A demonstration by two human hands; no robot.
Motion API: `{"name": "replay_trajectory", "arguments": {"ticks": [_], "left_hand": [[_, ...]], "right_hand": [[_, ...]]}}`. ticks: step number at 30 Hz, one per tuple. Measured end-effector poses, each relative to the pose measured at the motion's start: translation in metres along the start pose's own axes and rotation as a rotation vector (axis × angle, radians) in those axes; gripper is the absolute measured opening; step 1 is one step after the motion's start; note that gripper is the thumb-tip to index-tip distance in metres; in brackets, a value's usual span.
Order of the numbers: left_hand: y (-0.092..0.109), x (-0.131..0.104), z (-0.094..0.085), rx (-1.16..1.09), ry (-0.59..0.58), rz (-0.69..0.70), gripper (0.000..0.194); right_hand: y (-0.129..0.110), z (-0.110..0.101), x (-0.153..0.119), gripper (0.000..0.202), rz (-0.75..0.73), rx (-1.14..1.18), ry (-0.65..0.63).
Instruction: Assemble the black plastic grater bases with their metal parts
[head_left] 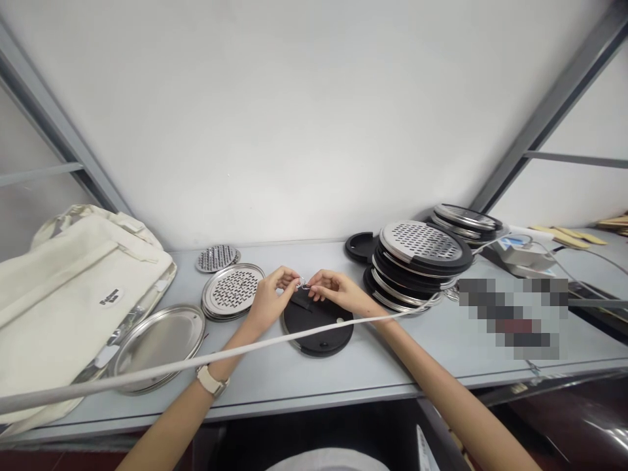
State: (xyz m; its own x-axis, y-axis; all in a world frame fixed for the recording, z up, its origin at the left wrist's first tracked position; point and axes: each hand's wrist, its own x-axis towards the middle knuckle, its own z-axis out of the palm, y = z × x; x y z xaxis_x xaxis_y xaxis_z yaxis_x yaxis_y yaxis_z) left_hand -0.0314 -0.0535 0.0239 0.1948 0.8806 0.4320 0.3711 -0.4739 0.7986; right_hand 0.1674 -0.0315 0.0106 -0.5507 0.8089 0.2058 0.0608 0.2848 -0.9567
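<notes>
My left hand point(275, 294), with a watch on its wrist, is closed in a pinch on a small shiny metal ring point(302, 282). Facing it, the fingertips of my right hand point(338, 292) are pinched together around a small dark piece beside the ring; its kind is too small to make out. Both hands hover over the far edge of a round black disc point(321, 335) lying on the table. On that disc rests a small flat black piece point(303, 298), partly behind my fingers.
Perforated steel discs point(234, 289) and a plain round steel tray point(161, 343) lie left, beside a cream bag point(93, 275). Stacked black and steel discs point(417, 261) stand right. A white cable point(275, 341) crosses in front, over my forearms. A grey box point(524, 252) sits farther right.
</notes>
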Motion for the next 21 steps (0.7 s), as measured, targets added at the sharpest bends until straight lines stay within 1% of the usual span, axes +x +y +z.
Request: {"name": "replay_trajectory", "arguments": {"ticks": [7, 13, 21], "left_hand": [[0.0017, -0.0028, 0.0026, -0.099, -0.056, -0.015, 0.016], [0.0001, -0.0031, 0.0036, -0.111, -0.048, -0.024, 0.018], [0.0003, -0.0039, 0.0045, -0.077, -0.049, -0.003, 0.016]], "right_hand": [[-0.0074, 0.0035, -0.003, 0.031, -0.024, -0.034, 0.018], [-0.0099, 0.0054, -0.0033, 0.032, -0.028, -0.049, 0.043], [-0.008, 0.0047, -0.0024, 0.028, -0.028, 0.074, 0.029]]}}
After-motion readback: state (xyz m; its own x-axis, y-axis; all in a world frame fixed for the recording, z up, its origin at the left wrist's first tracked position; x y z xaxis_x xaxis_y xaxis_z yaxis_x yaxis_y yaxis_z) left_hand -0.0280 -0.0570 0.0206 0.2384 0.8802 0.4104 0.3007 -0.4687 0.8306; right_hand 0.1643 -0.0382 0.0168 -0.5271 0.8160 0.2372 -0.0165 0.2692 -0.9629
